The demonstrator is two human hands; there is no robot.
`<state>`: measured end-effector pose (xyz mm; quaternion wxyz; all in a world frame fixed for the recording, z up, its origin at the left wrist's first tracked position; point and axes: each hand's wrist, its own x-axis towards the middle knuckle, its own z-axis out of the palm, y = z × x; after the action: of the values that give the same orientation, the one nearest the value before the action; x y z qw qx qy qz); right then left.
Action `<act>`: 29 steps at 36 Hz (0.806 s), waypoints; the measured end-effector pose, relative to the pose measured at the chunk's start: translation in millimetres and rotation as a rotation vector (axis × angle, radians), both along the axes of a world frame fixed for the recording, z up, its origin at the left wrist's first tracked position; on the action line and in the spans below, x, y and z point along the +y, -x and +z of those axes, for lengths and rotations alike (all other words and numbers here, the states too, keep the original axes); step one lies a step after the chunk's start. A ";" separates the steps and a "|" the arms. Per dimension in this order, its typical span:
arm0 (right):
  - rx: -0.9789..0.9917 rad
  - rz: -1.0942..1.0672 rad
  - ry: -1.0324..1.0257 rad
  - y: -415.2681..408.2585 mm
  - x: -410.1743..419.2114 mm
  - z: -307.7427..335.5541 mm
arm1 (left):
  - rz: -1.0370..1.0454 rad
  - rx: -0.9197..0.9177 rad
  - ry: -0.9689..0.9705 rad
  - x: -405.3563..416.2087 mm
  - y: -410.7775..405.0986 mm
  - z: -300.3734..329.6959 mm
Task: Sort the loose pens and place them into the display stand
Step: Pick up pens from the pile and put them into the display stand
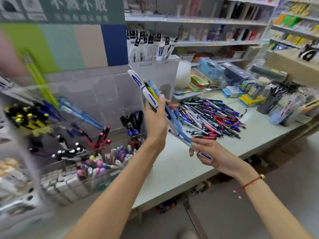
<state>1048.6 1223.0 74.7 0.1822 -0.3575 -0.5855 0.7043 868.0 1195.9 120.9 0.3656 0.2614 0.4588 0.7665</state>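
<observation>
The left hand (156, 118) grips a fanned bundle of pens (148, 88) upright while the right hand (207, 153) pinches its lower ends, probably to square it up for the display stand (96, 140) at left, the loose pile (208, 116) waiting on the table (172, 173)

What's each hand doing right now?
Left hand: grips a bunch of pens.
Right hand: pinches the lower ends of the same bunch.
</observation>
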 end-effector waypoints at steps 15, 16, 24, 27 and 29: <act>-0.082 0.136 -0.091 67.4 -29.4 31.7 | 0.068 0.195 0.204 -124.2 108.6 -13.0; -0.082 0.147 -0.110 76.2 -31.8 35.5 | 0.101 0.176 0.219 -133.5 112.9 -15.2; 0.041 0.246 -0.138 151.1 -62.8 52.3 | 0.292 0.001 0.233 -177.4 139.5 -20.8; 0.001 0.334 -0.140 174.9 -78.3 45.0 | 0.291 -0.041 0.228 -174.4 143.9 -15.9; -0.064 0.375 -0.166 186.5 -86.6 39.8 | 0.280 -0.081 0.212 -172.3 145.0 -12.6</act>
<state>862.1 1136.4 114.4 0.0580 -0.2482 -0.7033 0.6637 723.0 1023.6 108.2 0.2990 0.1239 0.5539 0.7671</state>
